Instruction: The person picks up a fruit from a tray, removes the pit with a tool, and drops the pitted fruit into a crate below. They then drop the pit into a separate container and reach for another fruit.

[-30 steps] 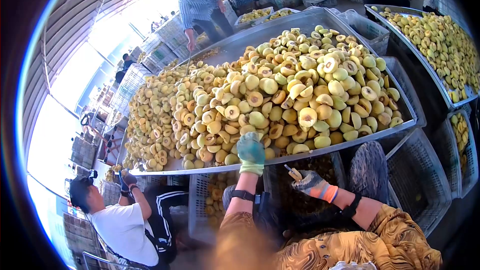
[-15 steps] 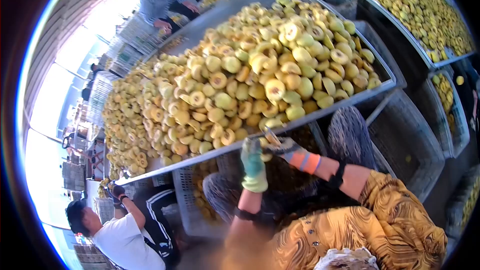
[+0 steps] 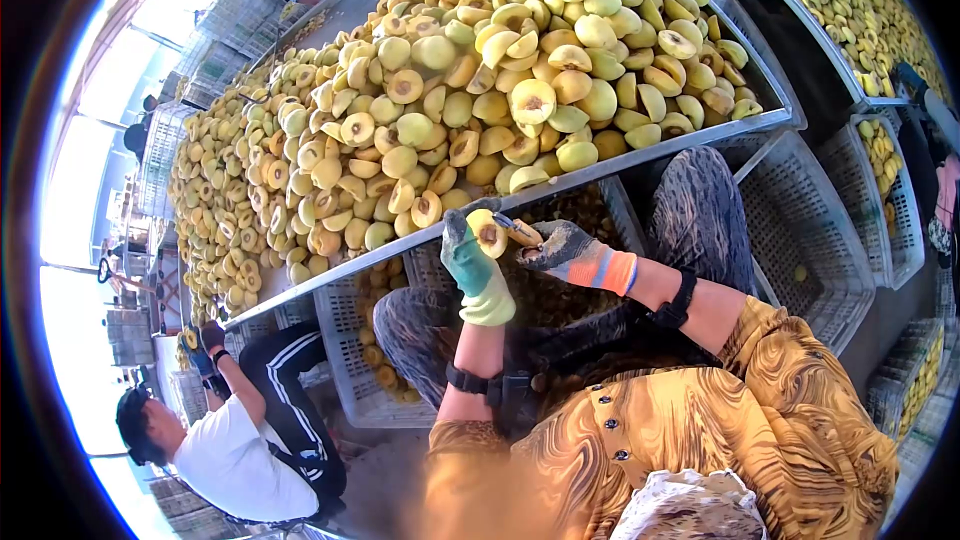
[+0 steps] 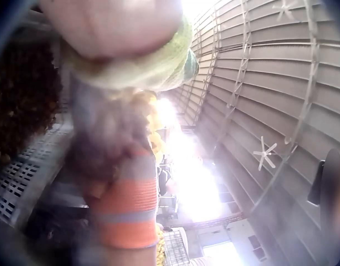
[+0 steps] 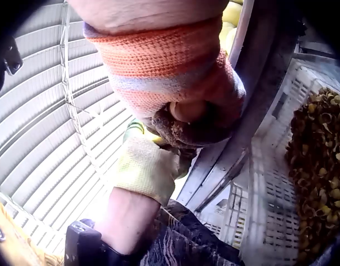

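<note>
In the head view my left hand, in a green glove, holds a yellow peach half with its cut face and brown centre showing. My right hand, in a grey glove with an orange cuff, grips a small wooden-handled tool. The tool's end is right at the peach half. A round wooden handle end shows in the curled fingers in the right wrist view. Both hands are close together just off the near edge of a metal table, which carries a big heap of peach halves.
Below the hands stands a crate of dark scraps. A white crate with peach halves is to the left, and a grey crate to the right. A person in a white shirt sits at left. Another heaped table stands at right.
My left hand has come back from the heap with a peach half and met the tool in my right hand. The head view has shifted, and the person across the table has bent down.
</note>
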A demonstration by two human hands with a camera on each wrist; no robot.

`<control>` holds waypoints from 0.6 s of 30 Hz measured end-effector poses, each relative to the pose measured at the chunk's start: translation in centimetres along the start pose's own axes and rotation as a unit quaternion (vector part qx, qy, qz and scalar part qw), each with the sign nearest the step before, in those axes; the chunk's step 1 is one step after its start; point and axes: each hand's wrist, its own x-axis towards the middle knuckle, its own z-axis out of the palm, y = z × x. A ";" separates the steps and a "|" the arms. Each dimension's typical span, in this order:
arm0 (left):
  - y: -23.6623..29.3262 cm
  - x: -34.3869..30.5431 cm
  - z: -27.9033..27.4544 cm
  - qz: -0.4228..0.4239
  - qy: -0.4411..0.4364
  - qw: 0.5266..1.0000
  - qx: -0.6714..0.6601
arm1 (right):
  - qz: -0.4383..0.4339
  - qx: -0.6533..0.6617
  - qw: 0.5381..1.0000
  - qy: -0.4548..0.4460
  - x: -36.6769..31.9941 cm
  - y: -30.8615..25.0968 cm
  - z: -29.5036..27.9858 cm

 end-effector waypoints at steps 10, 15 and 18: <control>2.2 -2.7 3.2 0.125 -0.009 0.971 0.204 | -0.089 -0.218 0.971 -0.032 -0.8 -2.8 0.2; 0.7 -2.5 2.3 0.178 -0.054 0.949 0.254 | -0.121 -0.222 0.966 -0.047 -1.3 -2.5 -0.2; 1.3 -2.3 2.6 0.307 -0.102 0.897 0.303 | -0.180 -0.210 0.959 -0.062 -0.7 -0.3 -0.5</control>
